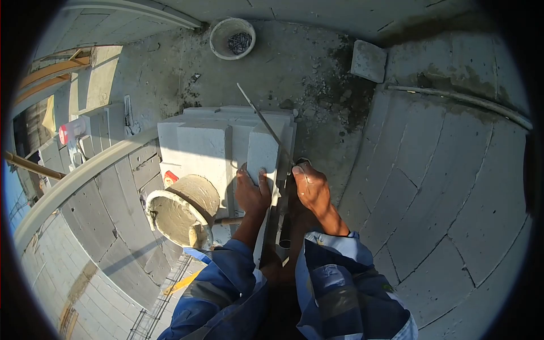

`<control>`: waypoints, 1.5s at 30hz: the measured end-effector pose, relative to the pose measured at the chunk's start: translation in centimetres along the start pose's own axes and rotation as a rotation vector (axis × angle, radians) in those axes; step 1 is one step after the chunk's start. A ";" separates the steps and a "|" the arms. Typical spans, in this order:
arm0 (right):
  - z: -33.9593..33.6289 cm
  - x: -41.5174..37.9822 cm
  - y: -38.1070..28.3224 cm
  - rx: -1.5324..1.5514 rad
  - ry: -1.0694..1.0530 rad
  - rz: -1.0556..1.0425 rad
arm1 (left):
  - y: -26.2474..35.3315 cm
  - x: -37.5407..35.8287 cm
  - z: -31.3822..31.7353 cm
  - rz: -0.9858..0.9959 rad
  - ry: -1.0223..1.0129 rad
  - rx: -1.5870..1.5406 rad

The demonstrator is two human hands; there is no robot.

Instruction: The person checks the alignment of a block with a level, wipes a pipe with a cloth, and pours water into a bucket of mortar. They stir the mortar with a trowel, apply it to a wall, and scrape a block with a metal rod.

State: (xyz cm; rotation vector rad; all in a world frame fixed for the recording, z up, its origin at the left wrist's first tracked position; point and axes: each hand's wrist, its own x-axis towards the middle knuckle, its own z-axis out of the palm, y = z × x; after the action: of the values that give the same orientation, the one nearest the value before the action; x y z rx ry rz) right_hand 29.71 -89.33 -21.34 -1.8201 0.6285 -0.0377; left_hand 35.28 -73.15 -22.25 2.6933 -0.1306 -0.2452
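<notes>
A narrow white block [263, 148] stands on top of larger pale blocks [198, 139] in the centre. My left hand [253, 191] presses on the near part of the narrow block, thumb and fingers apart. Closed round the near end of a long thin blade [263, 120], my right hand [310, 184] is just right of that block. The blade runs diagonally up and left across the block's top. Left of my left hand, a mortar-coated bucket [181, 212] lies tilted with its mouth facing left.
A round tub [233, 38] with small dark pieces stands on the floor at the top. A square block [369, 60] lies at the upper right, beside a block wall [436, 170]. Rubble [334, 93] is scattered between. A pale rail [85, 178] crosses the left side.
</notes>
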 end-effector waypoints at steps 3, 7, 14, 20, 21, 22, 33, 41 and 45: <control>0.2 0.0 0.8 -0.024 -0.003 0.006 | 0.0 0.0 0.1 0.032 0.028 -0.014; 0.6 0.2 3.0 0.006 -0.037 -0.021 | 0.0 -0.1 -0.2 -0.024 -0.035 -0.012; 0.6 1.4 12.5 -0.168 -0.168 0.346 | -0.3 -0.1 0.1 -0.034 -0.043 -0.048; -1.2 0.8 8.6 0.145 -0.069 0.353 | 0.3 0.0 -0.3 -0.042 -0.083 -0.066; -1.2 1.4 7.7 0.207 -0.098 0.215 | 0.1 0.0 -0.1 -0.013 -0.045 -0.072; -1.0 1.6 6.8 0.269 -0.129 0.082 | 0.2 0.0 -0.2 -0.008 -0.047 -0.070; 1.5 3.8 9.3 0.146 -0.168 0.046 | -0.3 0.0 0.0 -0.041 -0.079 -0.054; 1.6 2.1 8.5 -0.054 0.047 -0.531 | -0.8 0.0 0.5 -0.033 -0.084 -0.063; 2.0 3.0 12.6 0.087 -0.132 0.160 | -0.2 0.0 0.1 0.005 -0.045 -0.088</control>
State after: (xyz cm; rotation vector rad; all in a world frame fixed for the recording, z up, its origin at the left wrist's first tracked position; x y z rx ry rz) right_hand 27.98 -91.46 -34.15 -1.6689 0.6664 0.1585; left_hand 35.26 -72.98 -22.48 2.6004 -0.1362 -0.3030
